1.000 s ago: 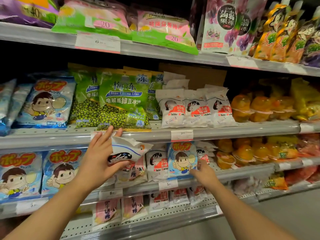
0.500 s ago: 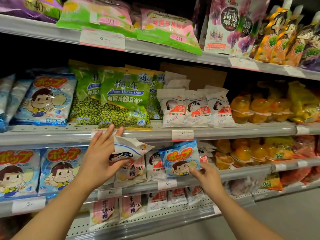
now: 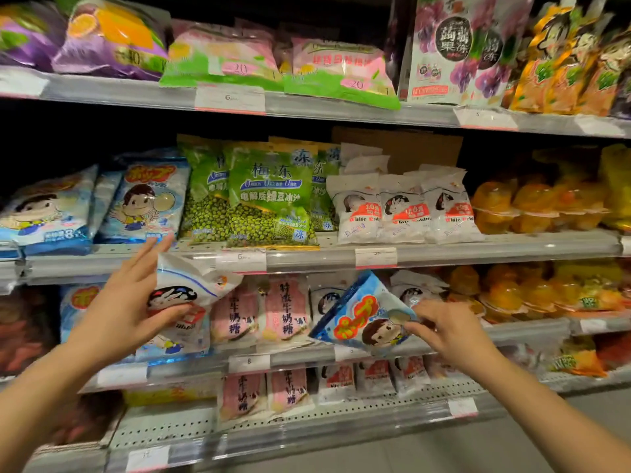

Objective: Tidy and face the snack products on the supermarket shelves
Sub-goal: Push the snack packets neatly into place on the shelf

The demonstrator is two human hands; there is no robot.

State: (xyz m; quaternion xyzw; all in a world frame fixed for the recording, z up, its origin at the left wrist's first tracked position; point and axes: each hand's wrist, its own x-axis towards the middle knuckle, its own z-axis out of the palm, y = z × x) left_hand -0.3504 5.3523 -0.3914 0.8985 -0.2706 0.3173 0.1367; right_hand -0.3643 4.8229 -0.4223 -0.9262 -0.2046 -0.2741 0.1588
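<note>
From the head camera, the left hand (image 3: 119, 310) is gripping a white glossy rabbit-print candy bag (image 3: 193, 288) between thumb and fingers, lifted in front of the third shelf (image 3: 526, 331). The right hand (image 3: 450, 327) is pinching a tilted blue cartoon-boy lollipop bag (image 3: 362, 320) by its corner, just off that same shelf among white rabbit bags. Both bags are looking misplaced and out of line, so facing appears only partly done; the green mung-bean bags (image 3: 269, 196) above are standing fairly neatly.
</note>
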